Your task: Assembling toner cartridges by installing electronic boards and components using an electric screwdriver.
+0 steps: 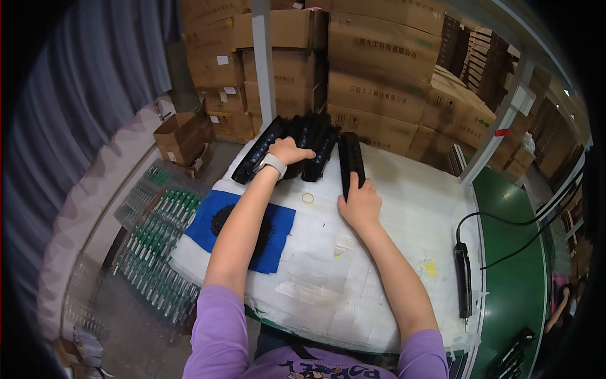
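Several long black molded parts (323, 151) with rows of rounded recesses lie side by side at the table's far edge. Across them reaches my left hand (287, 153), thumb spread to the right and fingers curled over the parts, partly hidden. To their right, a separate long black part (351, 155) stretches away from me. Its near end is held by my right hand (361, 203), thumb on the left side and index finger along the top. A blue cloth (283, 230) under my left forearm bears a heap of tiny black pieces (264, 227).
A thin yellowish ring (308, 198) lies on the white-covered table (322, 252). Yellow bits (430, 268) and a black corded electric screwdriver (464, 278) are at the right. Clear trays with green-and-silver pieces (154, 252) stand left. Stacked cartons (379, 63) rise behind; a green surface (514, 252) borders the right.
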The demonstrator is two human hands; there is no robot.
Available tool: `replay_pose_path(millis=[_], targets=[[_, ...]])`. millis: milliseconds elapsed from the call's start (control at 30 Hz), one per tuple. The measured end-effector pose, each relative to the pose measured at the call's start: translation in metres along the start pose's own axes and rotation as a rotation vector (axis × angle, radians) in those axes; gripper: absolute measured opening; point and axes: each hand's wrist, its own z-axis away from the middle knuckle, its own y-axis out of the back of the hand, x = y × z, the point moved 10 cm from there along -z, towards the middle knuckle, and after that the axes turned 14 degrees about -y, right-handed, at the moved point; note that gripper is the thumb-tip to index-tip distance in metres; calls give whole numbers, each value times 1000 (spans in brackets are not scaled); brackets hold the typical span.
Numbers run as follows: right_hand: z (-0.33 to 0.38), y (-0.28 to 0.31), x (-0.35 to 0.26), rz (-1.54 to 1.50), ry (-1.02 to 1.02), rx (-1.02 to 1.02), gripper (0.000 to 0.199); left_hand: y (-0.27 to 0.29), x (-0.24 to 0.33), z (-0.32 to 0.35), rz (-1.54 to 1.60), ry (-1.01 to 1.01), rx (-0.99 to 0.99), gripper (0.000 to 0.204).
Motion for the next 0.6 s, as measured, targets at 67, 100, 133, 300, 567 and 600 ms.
replay_pose_path(millis=[67, 100, 133, 300, 567, 600], targets=[[-5, 2, 7, -80, -3, -30, 69, 2, -7, -4, 38, 19, -7, 81], [-8, 9, 11, -101, -24, 1, 65, 2, -7, -5, 63, 17, -20, 77], [-11, 8, 14, -101, -31, -5, 65, 0, -5, -5, 89, 17, -32, 74], [-25, 4, 33, -115, -131, -109, 67, 0, 3, 6, 130, 31, 24, 66], [-34, 11, 59, -156, -125, -20, 64, 31, 18, 53, -80, -73, 421, 70], [-30, 29, 59, -183, -99, 54, 65, 30, 22, 65, -82, -80, 415, 70]])
